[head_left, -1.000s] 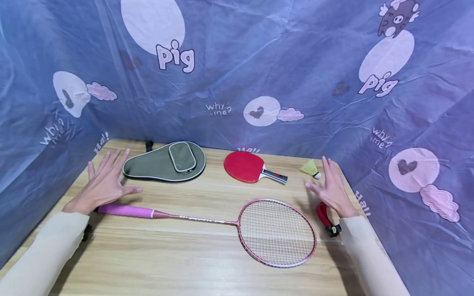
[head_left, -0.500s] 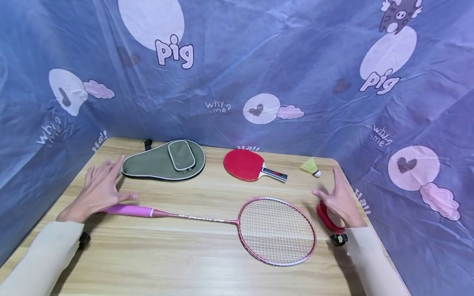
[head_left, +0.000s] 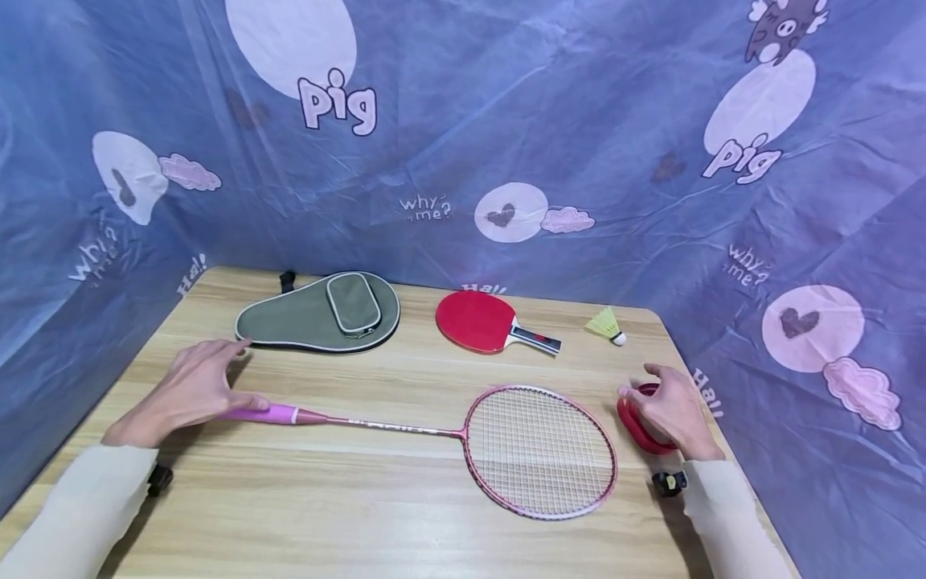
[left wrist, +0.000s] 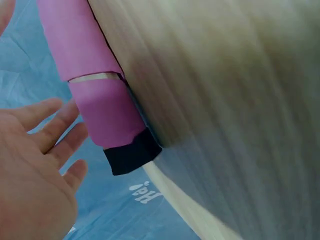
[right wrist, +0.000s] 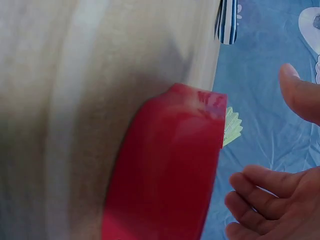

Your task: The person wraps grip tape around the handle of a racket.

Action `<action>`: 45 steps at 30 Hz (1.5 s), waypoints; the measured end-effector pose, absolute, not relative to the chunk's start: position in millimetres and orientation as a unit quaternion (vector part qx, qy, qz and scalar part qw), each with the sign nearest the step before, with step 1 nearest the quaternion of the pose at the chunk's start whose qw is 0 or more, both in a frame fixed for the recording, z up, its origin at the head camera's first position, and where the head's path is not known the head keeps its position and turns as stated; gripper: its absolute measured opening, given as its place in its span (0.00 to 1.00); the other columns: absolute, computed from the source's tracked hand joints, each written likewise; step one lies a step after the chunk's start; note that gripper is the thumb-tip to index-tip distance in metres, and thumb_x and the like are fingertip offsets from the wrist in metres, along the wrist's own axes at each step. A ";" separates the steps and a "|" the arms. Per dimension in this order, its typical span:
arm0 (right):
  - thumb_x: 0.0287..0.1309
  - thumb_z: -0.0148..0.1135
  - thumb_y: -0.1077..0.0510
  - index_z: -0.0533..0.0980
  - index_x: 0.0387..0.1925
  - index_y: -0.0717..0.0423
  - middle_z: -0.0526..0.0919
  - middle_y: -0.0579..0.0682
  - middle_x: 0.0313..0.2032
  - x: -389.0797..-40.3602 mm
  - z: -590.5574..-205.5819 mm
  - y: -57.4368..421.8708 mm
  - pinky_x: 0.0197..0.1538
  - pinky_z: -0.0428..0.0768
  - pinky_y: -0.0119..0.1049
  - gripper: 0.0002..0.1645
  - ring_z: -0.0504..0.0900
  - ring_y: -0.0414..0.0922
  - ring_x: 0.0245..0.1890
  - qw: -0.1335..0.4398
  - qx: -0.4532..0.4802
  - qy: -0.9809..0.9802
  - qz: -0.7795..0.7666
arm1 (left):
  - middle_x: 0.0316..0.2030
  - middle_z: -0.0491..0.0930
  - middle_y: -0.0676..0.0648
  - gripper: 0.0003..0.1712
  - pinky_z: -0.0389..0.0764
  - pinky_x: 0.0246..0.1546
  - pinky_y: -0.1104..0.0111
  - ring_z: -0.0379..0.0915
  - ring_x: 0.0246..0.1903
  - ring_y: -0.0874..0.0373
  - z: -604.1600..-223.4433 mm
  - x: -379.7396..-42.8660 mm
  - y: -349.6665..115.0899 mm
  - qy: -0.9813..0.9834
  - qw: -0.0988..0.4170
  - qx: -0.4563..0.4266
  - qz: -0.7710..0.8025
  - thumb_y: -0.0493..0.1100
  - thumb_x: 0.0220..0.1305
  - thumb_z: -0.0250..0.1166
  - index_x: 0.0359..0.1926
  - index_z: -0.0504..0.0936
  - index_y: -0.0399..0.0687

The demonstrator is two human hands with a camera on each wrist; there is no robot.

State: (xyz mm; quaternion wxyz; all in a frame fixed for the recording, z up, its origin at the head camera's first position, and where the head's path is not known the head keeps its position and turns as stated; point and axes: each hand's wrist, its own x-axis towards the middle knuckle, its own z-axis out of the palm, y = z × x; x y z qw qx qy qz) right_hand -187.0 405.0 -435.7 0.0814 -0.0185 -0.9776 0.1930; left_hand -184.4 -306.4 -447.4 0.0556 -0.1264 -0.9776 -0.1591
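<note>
A pink badminton racket (head_left: 394, 428) lies across the table, its purple-pink grip (left wrist: 107, 112) pointing left. Over that grip my left hand (head_left: 190, 390) hovers with the palm down. Its fingers are spread and slightly bent, the thumb right at the grip in the head view. Several of its fingers (left wrist: 75, 140) show beside the black-tipped handle end in the left wrist view. On the right, my right hand (head_left: 673, 408) hovers above a glossy red ring-shaped object (head_left: 631, 425). Thumb and fingers are bent and apart, with the red wall (right wrist: 165, 175) below them in the right wrist view.
Along the back of the table lie a grey-green paddle case (head_left: 289, 318), a red table tennis paddle (head_left: 473, 322) and a yellow shuttlecock (head_left: 603, 323). Blue printed cloth (head_left: 434, 121) encloses the back and both sides of the table (head_left: 376, 515).
Both hands have come lower and nearer to the person, the left over the racket grip, the right over the red ring. Their fingers have bent more. The items on the table have stayed put.
</note>
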 end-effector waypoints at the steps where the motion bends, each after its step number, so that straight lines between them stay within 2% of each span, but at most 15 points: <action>1: 0.57 0.70 0.41 0.71 0.63 0.73 0.75 0.76 0.59 -187.0 -436.7 404.9 0.63 0.69 0.66 0.46 0.71 0.72 0.61 0.080 -0.017 -0.978 0.192 | 0.62 0.72 0.23 0.66 0.61 0.62 0.32 0.64 0.62 0.24 -447.1 -183.8 -305.5 -0.978 0.049 -0.128 -0.158 0.74 0.39 0.77 0.68 0.70 0.31; 6: 0.57 0.71 0.43 0.73 0.59 0.74 0.77 0.75 0.55 -185.6 -440.4 403.8 0.62 0.71 0.65 0.42 0.73 0.71 0.58 0.074 -0.016 -0.978 0.192 | 0.61 0.75 0.24 0.62 0.63 0.63 0.34 0.67 0.62 0.26 -446.2 -181.7 -301.4 -0.978 0.021 -0.135 -0.156 0.75 0.39 0.76 0.65 0.74 0.33; 13: 0.58 0.70 0.43 0.79 0.50 0.71 0.81 0.71 0.49 -182.8 -444.4 404.3 0.58 0.72 0.63 0.35 0.76 0.68 0.53 0.086 -0.012 -0.979 0.187 | 0.56 0.80 0.29 0.60 0.73 0.59 0.37 0.75 0.58 0.29 -445.5 -178.3 -298.2 -0.972 0.014 -0.166 -0.164 0.73 0.37 0.78 0.62 0.77 0.32; 18: 0.57 0.71 0.44 0.79 0.48 0.70 0.81 0.71 0.47 -182.8 -444.1 402.6 0.57 0.72 0.61 0.33 0.77 0.66 0.51 0.088 -0.009 -0.978 0.187 | 0.54 0.82 0.31 0.56 0.75 0.59 0.39 0.76 0.56 0.32 -444.4 -176.9 -295.8 -0.969 0.002 -0.176 -0.176 0.70 0.34 0.81 0.58 0.80 0.35; 21: 0.57 0.72 0.44 0.79 0.49 0.69 0.81 0.70 0.48 -182.4 -444.5 401.3 0.58 0.71 0.61 0.32 0.76 0.66 0.52 0.091 -0.010 -0.978 0.186 | 0.49 0.85 0.38 0.47 0.79 0.54 0.44 0.80 0.51 0.40 -444.9 -177.3 -294.8 -0.966 -0.003 -0.186 -0.182 0.64 0.34 0.83 0.52 0.84 0.40; 23: 0.56 0.72 0.45 0.80 0.48 0.69 0.81 0.70 0.48 -181.1 -444.8 399.4 0.58 0.71 0.61 0.31 0.76 0.66 0.52 0.098 -0.009 -0.978 0.186 | 0.44 0.86 0.45 0.38 0.81 0.50 0.51 0.81 0.45 0.49 -445.8 -178.0 -294.2 -0.963 -0.008 -0.194 -0.185 0.58 0.33 0.85 0.47 0.87 0.44; 26: 0.55 0.73 0.47 0.80 0.47 0.67 0.81 0.68 0.47 -178.1 -445.3 394.9 0.57 0.71 0.60 0.29 0.76 0.64 0.51 0.109 -0.002 -0.976 0.186 | 0.37 0.85 0.54 0.28 0.80 0.41 0.63 0.77 0.37 0.61 -445.9 -178.7 -292.8 -0.960 -0.020 -0.203 -0.194 0.52 0.34 0.86 0.40 0.88 0.50; 30: 0.54 0.74 0.46 0.81 0.47 0.66 0.82 0.66 0.46 -174.6 -445.3 387.9 0.55 0.73 0.60 0.29 0.77 0.63 0.50 0.116 0.011 -0.976 0.182 | 0.31 0.82 0.60 0.19 0.74 0.33 0.70 0.70 0.30 0.68 -445.3 -178.8 -291.8 -0.954 -0.029 -0.212 -0.208 0.48 0.38 0.85 0.34 0.88 0.53; 35: 0.52 0.76 0.50 0.81 0.49 0.66 0.85 0.65 0.47 -170.5 -444.2 378.0 0.56 0.76 0.61 0.28 0.80 0.64 0.52 0.111 0.051 -0.976 0.181 | 0.28 0.81 0.63 0.15 0.74 0.32 0.71 0.69 0.28 0.70 -445.5 -177.8 -292.7 -0.955 -0.014 -0.219 -0.202 0.47 0.40 0.84 0.31 0.89 0.56; 39: 0.50 0.77 0.50 0.81 0.51 0.65 0.86 0.64 0.48 -168.2 -442.7 368.9 0.55 0.79 0.60 0.31 0.83 0.62 0.50 0.088 0.088 -0.975 0.183 | 0.30 0.83 0.64 0.14 0.78 0.36 0.68 0.74 0.31 0.68 -444.7 -176.7 -293.6 -0.957 0.001 -0.221 -0.187 0.47 0.41 0.83 0.32 0.91 0.57; 45: 0.52 0.76 0.46 0.76 0.60 0.68 0.85 0.66 0.53 -166.5 -442.2 362.7 0.57 0.80 0.60 0.40 0.84 0.63 0.53 0.042 0.116 -0.974 0.189 | 0.31 0.85 0.63 0.12 0.83 0.39 0.63 0.81 0.34 0.63 -446.1 -176.4 -293.9 -0.954 0.026 -0.237 -0.181 0.45 0.43 0.82 0.33 0.92 0.56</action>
